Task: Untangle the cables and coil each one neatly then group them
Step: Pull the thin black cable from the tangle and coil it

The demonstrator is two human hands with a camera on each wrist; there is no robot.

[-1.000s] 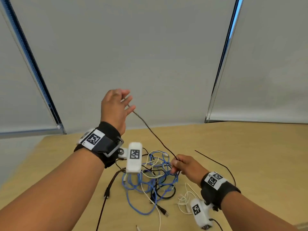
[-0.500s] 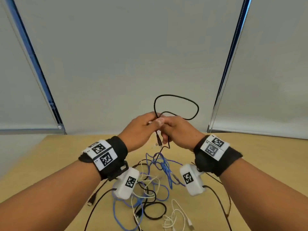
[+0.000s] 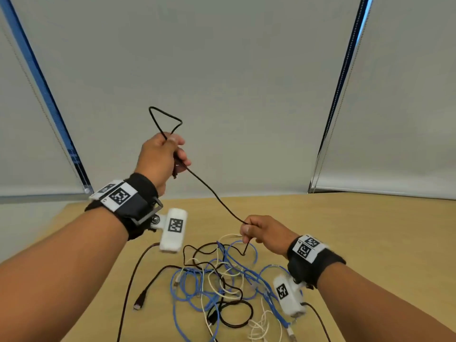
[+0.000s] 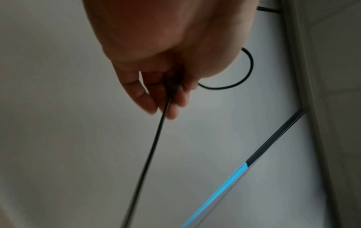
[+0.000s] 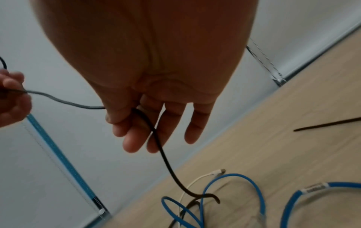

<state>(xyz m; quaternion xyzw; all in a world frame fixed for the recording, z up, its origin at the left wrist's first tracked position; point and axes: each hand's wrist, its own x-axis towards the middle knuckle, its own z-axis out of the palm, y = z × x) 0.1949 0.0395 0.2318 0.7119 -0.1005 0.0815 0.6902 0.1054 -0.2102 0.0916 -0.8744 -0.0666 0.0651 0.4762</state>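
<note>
A thin black cable (image 3: 209,191) runs taut between my two hands above the table. My left hand (image 3: 164,156) is raised and grips a small loop (image 3: 165,119) of that cable; the loop sticks up above the fist, and it shows beside the fingers (image 4: 156,98) in the left wrist view too. My right hand (image 3: 249,232) is lower, just over the tangle, and pinches the same cable (image 5: 156,138), which hangs down into the pile. The tangle (image 3: 222,280) of blue, white and black cables lies on the wooden table (image 3: 370,230).
A black cable with a plug end (image 3: 139,301) trails off the pile to the front left. White thin cables (image 3: 261,327) lie at the front of the pile. Grey roller blinds (image 3: 222,70) stand behind the table's far edge.
Half a second ago both hands met at chest height holding a loop. Now the left hand has risen with the loop and the right hand has slid down the cable toward the pile.
</note>
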